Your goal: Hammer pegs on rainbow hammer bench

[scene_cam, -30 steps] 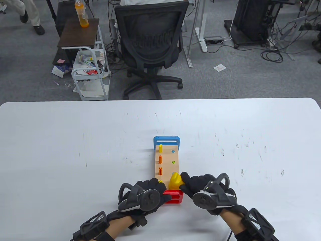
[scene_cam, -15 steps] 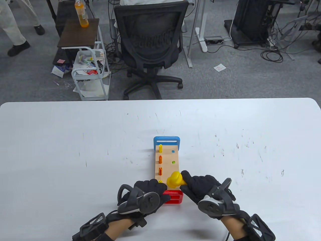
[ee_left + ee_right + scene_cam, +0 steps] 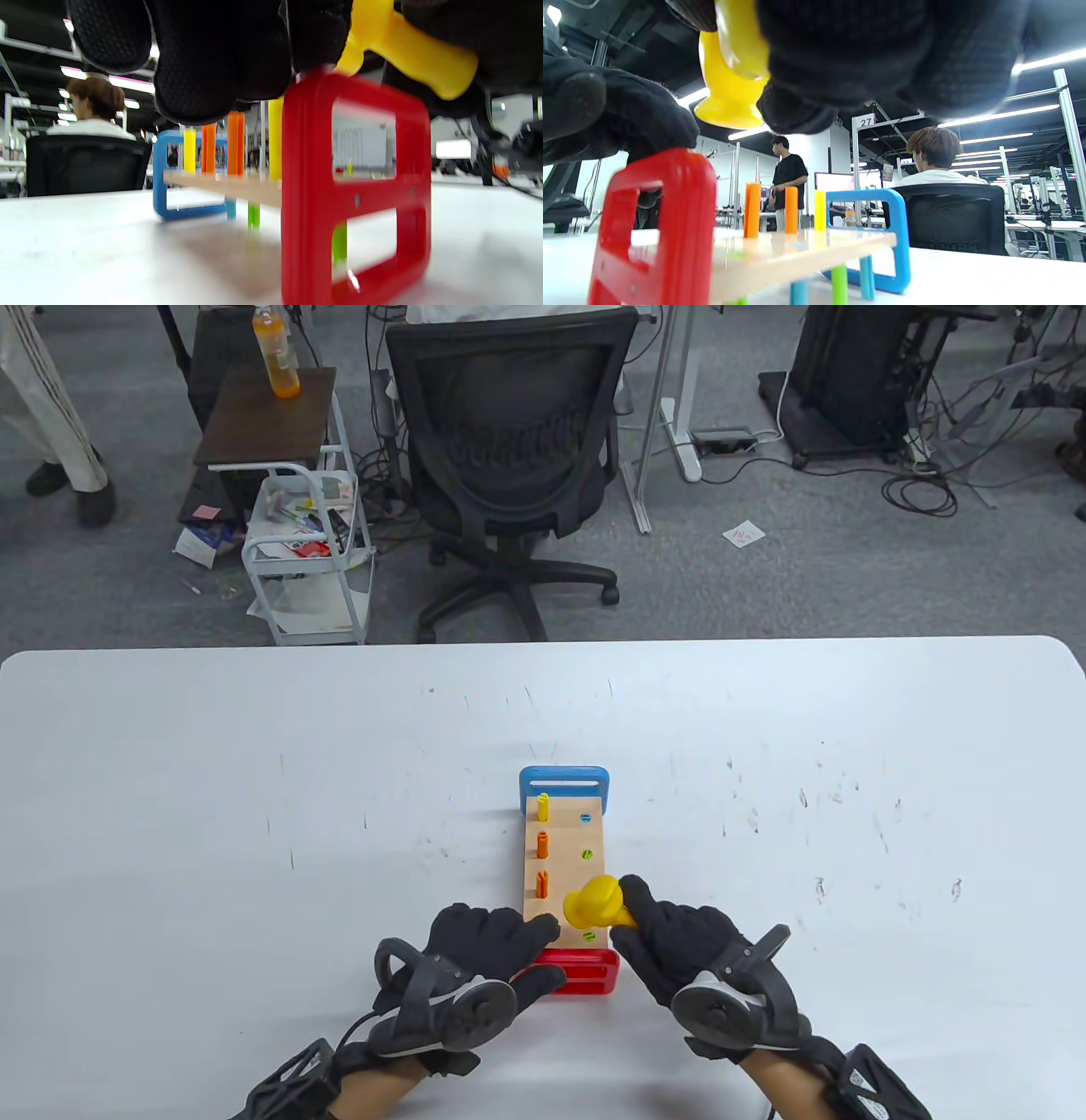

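Note:
The hammer bench (image 3: 564, 861) lies lengthwise, with its blue end (image 3: 564, 777) far and its red end (image 3: 587, 972) near. Several pegs stand tall along its left side (image 3: 543, 842) (image 3: 752, 209). The right-side pegs (image 3: 585, 853) sit flush with the board. My right hand (image 3: 670, 937) grips the handle of the yellow hammer (image 3: 594, 902) (image 3: 731, 84), whose head hangs above the board's near part. My left hand (image 3: 496, 943) holds the near left corner, fingers on top (image 3: 191, 63) and thumb against the red end (image 3: 356, 190).
The white table (image 3: 254, 814) stretches wide on both sides of the bench. Beyond its far edge stand a black office chair (image 3: 509, 441) and a small cart (image 3: 297, 551). A person (image 3: 935, 165) sits in the background.
The hammer head has risen off the near right peg and swung left and farther over the board. That green peg now shows flush. My left hand has slid back a little.

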`<state>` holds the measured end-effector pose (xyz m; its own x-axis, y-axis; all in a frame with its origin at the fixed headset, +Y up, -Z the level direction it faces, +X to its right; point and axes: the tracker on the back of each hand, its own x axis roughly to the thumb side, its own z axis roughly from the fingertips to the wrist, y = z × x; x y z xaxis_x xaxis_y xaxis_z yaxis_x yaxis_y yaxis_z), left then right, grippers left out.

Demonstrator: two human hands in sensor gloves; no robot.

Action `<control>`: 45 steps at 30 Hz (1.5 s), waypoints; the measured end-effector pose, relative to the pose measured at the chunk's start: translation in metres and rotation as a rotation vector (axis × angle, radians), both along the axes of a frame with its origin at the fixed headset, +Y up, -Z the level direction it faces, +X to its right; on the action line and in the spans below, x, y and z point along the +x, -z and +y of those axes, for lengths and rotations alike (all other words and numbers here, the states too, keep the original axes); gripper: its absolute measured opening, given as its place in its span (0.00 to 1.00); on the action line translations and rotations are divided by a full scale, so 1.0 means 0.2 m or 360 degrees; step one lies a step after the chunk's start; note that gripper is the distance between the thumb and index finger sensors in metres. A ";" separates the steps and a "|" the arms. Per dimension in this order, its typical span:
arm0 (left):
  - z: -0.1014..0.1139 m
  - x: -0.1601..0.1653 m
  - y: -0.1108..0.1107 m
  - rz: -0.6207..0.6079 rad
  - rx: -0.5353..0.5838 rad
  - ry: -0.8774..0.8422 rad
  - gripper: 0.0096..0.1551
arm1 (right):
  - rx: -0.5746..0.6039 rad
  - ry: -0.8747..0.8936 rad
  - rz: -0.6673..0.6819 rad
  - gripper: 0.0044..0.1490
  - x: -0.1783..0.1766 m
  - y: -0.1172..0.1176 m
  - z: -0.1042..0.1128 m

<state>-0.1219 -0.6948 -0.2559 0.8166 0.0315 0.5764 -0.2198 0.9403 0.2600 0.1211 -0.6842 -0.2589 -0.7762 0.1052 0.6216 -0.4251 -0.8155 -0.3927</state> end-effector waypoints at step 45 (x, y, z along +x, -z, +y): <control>0.45 -0.22 0.39 0.0163 -0.0128 -0.0959 0.38 | -0.0665 -0.0474 -0.0060 0.50 -0.34 0.11 -0.15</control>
<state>-0.1664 -0.6047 -0.3332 0.6929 0.5448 0.4723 -0.6961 0.6762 0.2411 0.0537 -0.7136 -0.2799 -0.8313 0.1096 0.5449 -0.1422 -0.9897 -0.0179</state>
